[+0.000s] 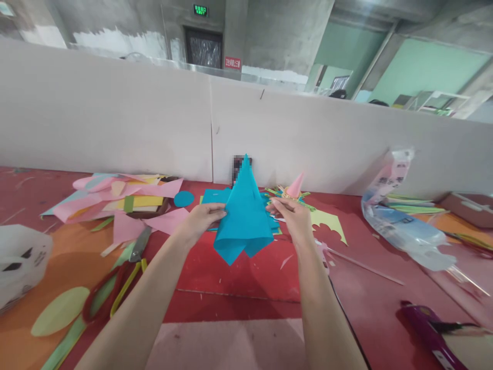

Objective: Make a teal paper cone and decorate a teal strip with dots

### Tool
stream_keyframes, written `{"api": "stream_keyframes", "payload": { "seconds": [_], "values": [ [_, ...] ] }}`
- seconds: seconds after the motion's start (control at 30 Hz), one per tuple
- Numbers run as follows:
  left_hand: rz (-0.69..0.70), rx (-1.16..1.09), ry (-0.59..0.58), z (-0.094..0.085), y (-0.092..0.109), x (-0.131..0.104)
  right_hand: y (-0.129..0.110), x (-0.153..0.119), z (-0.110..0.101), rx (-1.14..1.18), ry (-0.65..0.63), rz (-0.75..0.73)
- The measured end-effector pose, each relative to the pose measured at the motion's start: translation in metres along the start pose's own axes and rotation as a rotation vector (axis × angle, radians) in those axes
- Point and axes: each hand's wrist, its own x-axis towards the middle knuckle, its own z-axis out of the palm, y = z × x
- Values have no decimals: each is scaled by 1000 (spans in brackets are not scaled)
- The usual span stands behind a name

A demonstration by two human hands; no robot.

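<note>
A blue paper cone is held up above the red table, point upward, its wide lower edge loose with two hanging corners. My left hand pinches its left side between thumb and fingers. On the opposite side my right hand is closed at the cone's right edge, the fingertips partly hidden. Behind the cone lie blue paper pieces, mostly covered. A small pink paper cone with a yellowish band and thin strips around its base stands just beyond my right hand.
Pink and yellow paper scraps are heaped at left, near red-handled scissors and a pale green oval. At right are a plastic bag, a brown box and a purple tool. A white partition stands behind.
</note>
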Motion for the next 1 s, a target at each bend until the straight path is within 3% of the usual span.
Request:
{"api": "stream_keyframes", "payload": {
  "seconds": [0.1, 0.3, 0.6, 1.0],
  "values": [
    [-4, -5, 10, 0, 0, 0, -1, 1, 1, 39, 12, 21],
    [-22, 2, 17, 0, 1, -1, -1, -4, 4, 22, -298, 178],
    [-27, -8, 33, 1, 0, 0, 3, -5, 1, 165, -331, 333],
    [-47, -31, -36, 3, 3, -3, 1, -4, 4, 283, -211, 428]
  ]
}}
